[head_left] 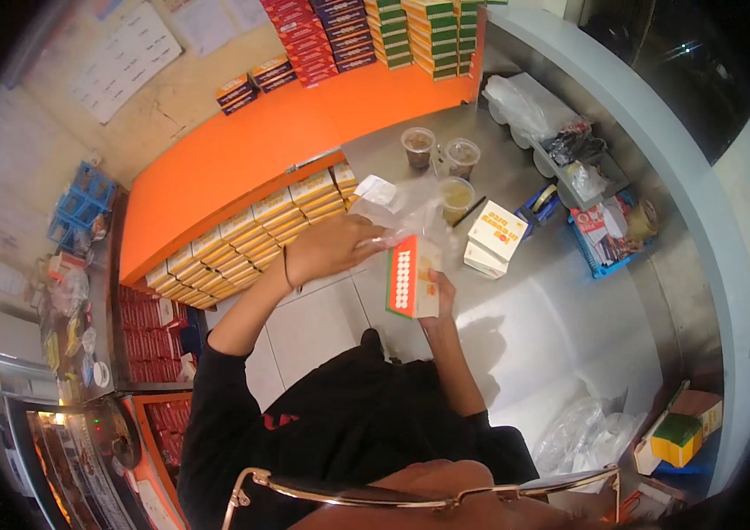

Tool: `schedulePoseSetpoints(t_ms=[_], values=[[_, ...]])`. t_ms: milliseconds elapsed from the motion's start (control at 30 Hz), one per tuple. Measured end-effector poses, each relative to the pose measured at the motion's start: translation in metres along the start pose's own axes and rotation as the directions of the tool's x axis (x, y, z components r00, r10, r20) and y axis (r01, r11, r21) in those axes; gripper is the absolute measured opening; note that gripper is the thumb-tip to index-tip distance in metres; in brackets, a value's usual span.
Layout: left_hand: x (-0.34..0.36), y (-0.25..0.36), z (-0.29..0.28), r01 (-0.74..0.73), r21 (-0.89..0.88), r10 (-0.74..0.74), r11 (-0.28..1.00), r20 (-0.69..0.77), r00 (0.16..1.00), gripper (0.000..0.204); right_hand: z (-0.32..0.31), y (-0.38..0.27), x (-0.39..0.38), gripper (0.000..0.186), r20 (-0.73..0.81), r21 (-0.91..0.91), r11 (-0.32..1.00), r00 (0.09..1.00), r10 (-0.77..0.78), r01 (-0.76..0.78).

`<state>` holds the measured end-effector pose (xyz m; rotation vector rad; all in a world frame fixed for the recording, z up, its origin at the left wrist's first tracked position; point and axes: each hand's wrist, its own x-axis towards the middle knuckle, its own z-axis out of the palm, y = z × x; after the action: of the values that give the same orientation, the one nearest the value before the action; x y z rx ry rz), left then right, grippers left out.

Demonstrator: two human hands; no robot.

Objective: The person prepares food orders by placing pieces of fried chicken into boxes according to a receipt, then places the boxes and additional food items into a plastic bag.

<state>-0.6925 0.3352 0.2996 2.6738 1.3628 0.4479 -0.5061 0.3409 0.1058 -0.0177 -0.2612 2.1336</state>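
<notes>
My left hand (337, 246) pinches a thin transparent plastic bag (414, 205) that spreads beyond its fingertips. Below the bag, a small carton box (404, 281) with an orange panel, white lettering and a green edge is tilted in my right hand (440, 299). That hand's thumb and fingers wrap the box's right side. Bag and box overlap; whether the box's top is inside the bag I cannot tell. Just right of them, white and yellow boxes (496, 231) lie stacked on the metal counter (560, 309).
Three plastic cups, including one with a yellowish drink (457, 196), stand beyond the bag. A tape dispenser (540, 205) and a blue basket (600, 243) sit at right. Orange shelving (260, 190) holds many boxes. Crumpled plastic bags (582, 437) lie near front right.
</notes>
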Motion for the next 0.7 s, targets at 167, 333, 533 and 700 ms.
schedulePoseSetpoints(t_ms=[167, 333, 533, 700], values=[[-0.002, 0.079, -0.005, 0.13, 0.217, -0.134, 0.967, 0.004, 0.991, 0.044, 0.03, -0.004, 0.014, 0.055, -0.114, -0.491, 0.854, 0.96, -0.258, 0.171], [-0.009, 0.082, 0.062, -0.355, 0.216, 0.374, 0.91, -0.051, 0.926, 0.04, 0.079, -0.003, 0.02, 0.053, 0.23, -0.716, 0.516, 0.858, -0.46, 0.469], [-0.047, 0.006, 0.029, 0.048, 0.156, 0.001, 0.987, -0.298, 0.955, 0.017, 0.018, -0.054, 0.032, 0.05, 0.158, -0.585, 0.529, 0.726, -0.669, 0.615], [-0.084, 0.054, 0.099, -0.126, -0.606, 0.383, 0.785, 0.315, 0.869, 0.019, 0.045, -0.099, 0.005, 0.051, 0.181, -0.862, 0.067, 0.428, -0.885, 0.503]])
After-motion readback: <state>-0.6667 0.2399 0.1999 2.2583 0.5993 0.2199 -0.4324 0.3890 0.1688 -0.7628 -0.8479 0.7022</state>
